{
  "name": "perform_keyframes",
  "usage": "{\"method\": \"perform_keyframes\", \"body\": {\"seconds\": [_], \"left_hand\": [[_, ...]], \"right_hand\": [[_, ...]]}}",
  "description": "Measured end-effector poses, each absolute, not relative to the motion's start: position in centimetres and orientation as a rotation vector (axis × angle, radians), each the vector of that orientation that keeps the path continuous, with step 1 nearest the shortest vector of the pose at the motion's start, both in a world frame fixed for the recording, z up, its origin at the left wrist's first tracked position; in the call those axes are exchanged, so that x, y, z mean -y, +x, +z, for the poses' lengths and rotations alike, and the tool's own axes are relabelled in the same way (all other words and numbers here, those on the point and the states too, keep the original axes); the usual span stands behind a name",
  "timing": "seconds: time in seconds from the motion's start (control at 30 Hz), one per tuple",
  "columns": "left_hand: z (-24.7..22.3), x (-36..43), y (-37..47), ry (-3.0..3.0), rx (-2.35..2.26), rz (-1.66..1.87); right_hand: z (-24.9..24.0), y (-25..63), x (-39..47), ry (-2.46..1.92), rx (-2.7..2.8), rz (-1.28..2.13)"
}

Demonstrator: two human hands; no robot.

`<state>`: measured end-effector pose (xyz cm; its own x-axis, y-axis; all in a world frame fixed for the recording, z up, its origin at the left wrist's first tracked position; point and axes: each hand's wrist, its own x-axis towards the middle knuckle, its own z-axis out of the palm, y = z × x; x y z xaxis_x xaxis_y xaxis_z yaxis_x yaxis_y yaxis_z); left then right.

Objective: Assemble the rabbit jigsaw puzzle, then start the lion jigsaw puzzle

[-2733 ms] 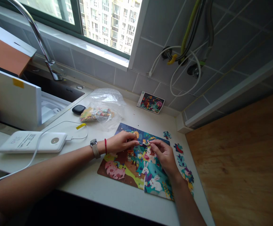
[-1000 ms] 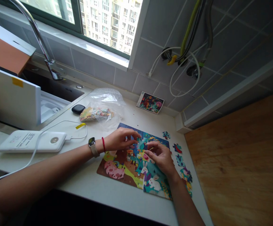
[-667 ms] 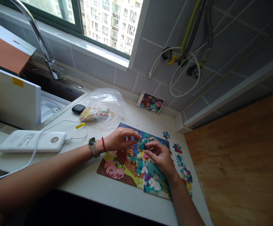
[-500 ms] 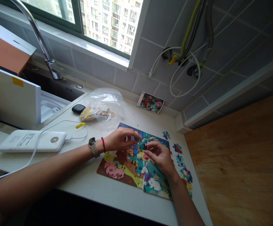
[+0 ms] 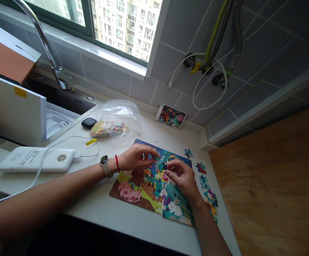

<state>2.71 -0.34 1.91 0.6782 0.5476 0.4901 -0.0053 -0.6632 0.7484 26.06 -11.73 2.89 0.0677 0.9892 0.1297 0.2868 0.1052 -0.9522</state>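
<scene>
Flat teal jigsaw piece (image 5: 160, 164) lay between left hand (image 5: 136, 158) and right hand (image 5: 184, 177), close to both sets of fingertips; neither hand clearly nearer. Clamping by either grip: could not be determined.

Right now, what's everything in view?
puzzle: one, multicoloured, centre
loose pieces: several, multicoloured, right
card: one, multicoloured, back
bag: one, clear, back
case: one, black, left
power bank: one, white, left
cable: one, white, left
boxes: several, mixed, left
sink: one, dark, left
faucet: one, silver, left
window: one, green-framed, back
hoses: several, mixed, wall
board: one, brown, right
watch: one, beige, wrist
bracelet: one, red, wrist
left hand: one, centre
right hand: one, centre
</scene>
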Motion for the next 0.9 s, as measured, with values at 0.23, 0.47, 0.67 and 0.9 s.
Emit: {"method": "perform_keyframes", "body": {"seconds": [0.23, 0.47, 0.67, 0.9], "left_hand": [[1.91, 0.33, 2.71, 2.091, -0.424, 0.927], [2.04, 0.4, 2.73, 2.029, -0.44, 0.891], [1.91, 0.37, 2.74, 1.996, -0.46, 0.866], [1.99, 0.41, 2.75, 1.973, -0.459, 0.853]], "right_hand": [[3.03, 26.19, 11.69, -1.341, 1.397, 0.915], [2.9, 26.25, 11.7, -1.339, 1.394, 0.916], [2.88, 26.27, 11.69, -1.342, 1.41, 0.913], [2.77, 26.4, 11.72, -1.337, 1.407, 0.917]]}}
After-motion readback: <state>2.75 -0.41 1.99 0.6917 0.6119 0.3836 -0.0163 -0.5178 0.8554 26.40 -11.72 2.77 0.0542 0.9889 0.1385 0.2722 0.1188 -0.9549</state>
